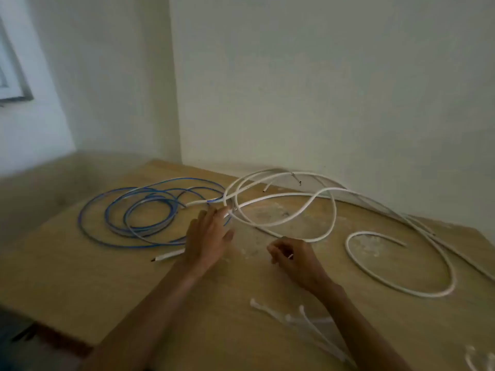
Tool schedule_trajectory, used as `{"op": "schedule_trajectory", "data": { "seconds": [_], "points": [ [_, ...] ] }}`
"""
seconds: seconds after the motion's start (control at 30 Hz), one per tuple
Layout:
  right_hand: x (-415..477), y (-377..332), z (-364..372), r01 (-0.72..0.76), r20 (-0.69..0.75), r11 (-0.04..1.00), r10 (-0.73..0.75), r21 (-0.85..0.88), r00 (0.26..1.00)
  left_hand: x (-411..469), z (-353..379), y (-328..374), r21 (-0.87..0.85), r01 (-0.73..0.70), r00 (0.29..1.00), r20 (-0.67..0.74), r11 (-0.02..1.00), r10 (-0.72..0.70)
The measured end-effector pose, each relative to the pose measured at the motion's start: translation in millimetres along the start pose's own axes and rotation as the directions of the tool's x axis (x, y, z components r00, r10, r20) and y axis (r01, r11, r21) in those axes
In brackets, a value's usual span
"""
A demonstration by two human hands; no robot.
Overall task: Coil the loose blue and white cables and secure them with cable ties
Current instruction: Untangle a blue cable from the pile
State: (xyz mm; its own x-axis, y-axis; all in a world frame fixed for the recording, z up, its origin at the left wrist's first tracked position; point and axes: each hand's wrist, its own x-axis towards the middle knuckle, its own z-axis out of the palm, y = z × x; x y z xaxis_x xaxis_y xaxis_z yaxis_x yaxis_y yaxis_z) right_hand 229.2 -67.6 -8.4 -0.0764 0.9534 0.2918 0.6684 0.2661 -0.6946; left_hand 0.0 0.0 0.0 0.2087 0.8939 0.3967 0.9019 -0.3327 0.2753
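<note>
A blue cable (107,212) lies in loose rings on the left half of the wooden table (80,290). A white cable (388,287) sprawls in wide loops across the middle and right. My left hand (207,239) lies flat with straight fingers, its fingertips touching the white cable where it crosses the blue one. My right hand (294,259) rests on the table with fingers curled, and a small bit of white shows between them; I cannot make out what it is. White cable ties (302,324) lie near the front edge, partly under my right forearm.
The table stands against a pale wall (321,89), and the white cable runs along its foot. A loose white cable end (167,256) lies left of my left wrist. More white ties (479,360) sit at the bottom right corner. The table's left edge drops to the floor.
</note>
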Motion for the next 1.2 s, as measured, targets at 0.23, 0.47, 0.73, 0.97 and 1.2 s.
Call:
{"op": "schedule_trajectory", "data": {
  "seconds": [0.23,0.47,0.73,0.97,1.2],
  "points": [
    [2.0,7.4,0.4,0.008,0.005,1.0,-0.008,-0.024,1.0,7.0,-0.3,-8.3,0.194,0.08,0.995,0.037,0.978,-0.088],
    [20.6,-21.4,-4.3,0.141,-0.069,0.99,-0.139,0.024,0.988,7.1,-39.1,38.2,-0.272,-0.227,0.968,-0.166,0.935,0.187],
    [63.7,-36.8,-31.5,0.109,-0.373,0.994,-0.109,-0.021,0.921,53.1,-70.4,48.4,-0.567,-0.351,0.932,-0.132,0.745,0.338],
    [83.5,-9.8,-126.4,0.044,-0.625,0.851,0.348,0.524,0.699,97.0,-75.4,-12.3,-0.503,-0.232,0.971,-0.167,0.832,0.169],
    [69.6,-20.5,-156.0,0.151,-0.601,0.807,0.284,0.57,0.747,99.8,-64.9,14.9,-0.742,-0.195,0.973,-0.227,0.642,0.033]
  ]
}}
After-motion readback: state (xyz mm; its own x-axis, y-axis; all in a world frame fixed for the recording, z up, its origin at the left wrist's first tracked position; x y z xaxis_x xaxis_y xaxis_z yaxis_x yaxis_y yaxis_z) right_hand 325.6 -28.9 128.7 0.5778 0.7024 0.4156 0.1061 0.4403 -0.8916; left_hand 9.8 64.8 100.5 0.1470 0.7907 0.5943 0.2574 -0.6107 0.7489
